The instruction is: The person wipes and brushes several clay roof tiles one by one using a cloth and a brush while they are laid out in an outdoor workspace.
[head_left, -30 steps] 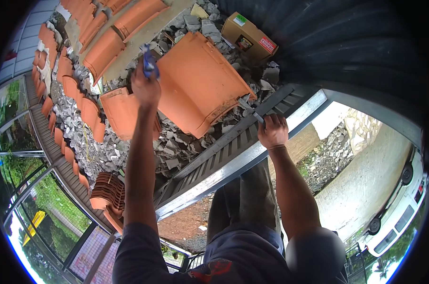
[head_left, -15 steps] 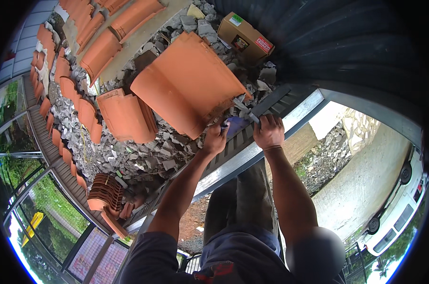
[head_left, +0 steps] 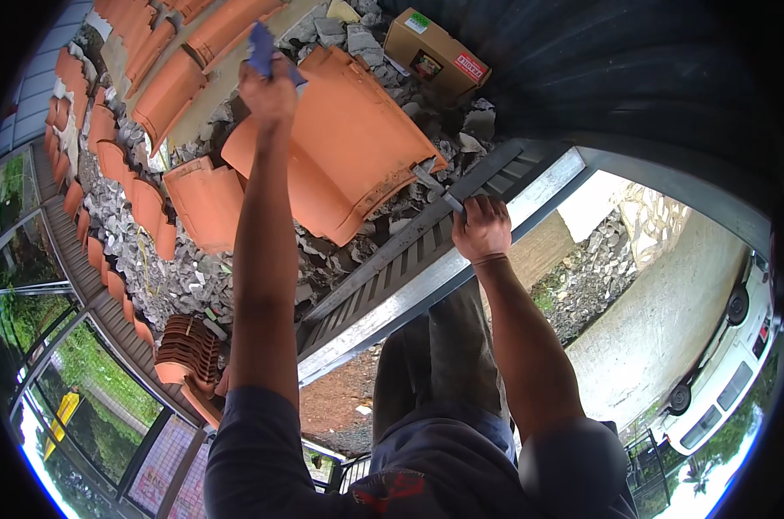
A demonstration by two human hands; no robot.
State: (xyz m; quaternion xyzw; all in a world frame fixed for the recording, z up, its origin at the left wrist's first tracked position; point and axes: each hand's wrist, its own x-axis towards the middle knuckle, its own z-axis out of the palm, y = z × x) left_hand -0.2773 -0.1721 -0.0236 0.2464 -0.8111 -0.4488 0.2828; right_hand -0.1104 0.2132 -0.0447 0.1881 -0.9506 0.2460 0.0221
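Observation:
My left hand [head_left: 269, 93] is raised over the far left part of a large orange clay roof tile [head_left: 348, 130], closed on a crumpled blue rag [head_left: 260, 50]. My right hand [head_left: 485, 228] is closed on the handle of a metal hand tool with a flat grey blade [head_left: 428, 179]. The blade's end reaches the tile's near right edge; whether it touches is hard to tell. That tile lies tilted on broken grey rubble, partly hidden by my left forearm. Another orange tile [head_left: 203, 203] rests just left of it.
A slatted dark metal gutter [head_left: 409, 233] and a shiny steel beam [head_left: 530, 199] run between me and the rubble [head_left: 197, 277]. A cardboard box [head_left: 435, 54] sits at the far side by a dark metal sheet. Stacked tiles [head_left: 187, 350] stand lower left. A white vehicle [head_left: 720, 381] is below right.
My left hand has moved from the tile's near edge up and left across it, carrying the blue rag. My right hand stays near the tile's edge with the tool.

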